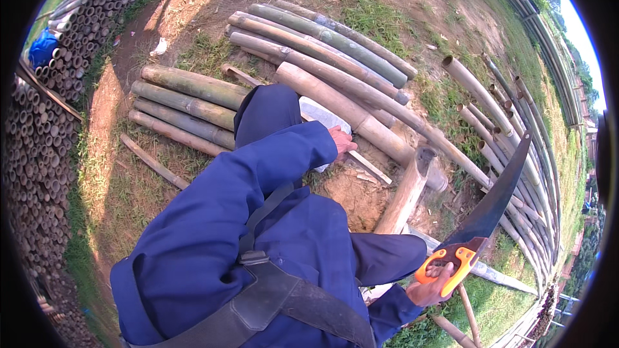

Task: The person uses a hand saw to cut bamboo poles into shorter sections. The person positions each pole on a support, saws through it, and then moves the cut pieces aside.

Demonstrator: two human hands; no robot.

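My right hand (431, 285) grips the orange handle of a hand saw (485, 201). The dark blade points up and away to the right, apart from any bamboo. In front of my bent knee, my left hand (343, 141) is closed on a pale bamboo strip (371, 169), whose end sticks out to the right. Its fingers are partly hidden by the sleeve. A whitish flat object (322, 118) lies under that hand; its kind is unclear. Beyond it rests a thick bamboo pole (348, 113). A short upright bamboo post (406, 193) with a notched top stands between my hands.
Cut bamboo lengths (187, 103) lie to the left, and longer poles (329, 38) lie ahead. Many poles (509, 129) are stacked at right. A large pile of bamboo ends (45, 174) fills the far left, with a blue bundle (42, 48). Grass and bare soil surround me.
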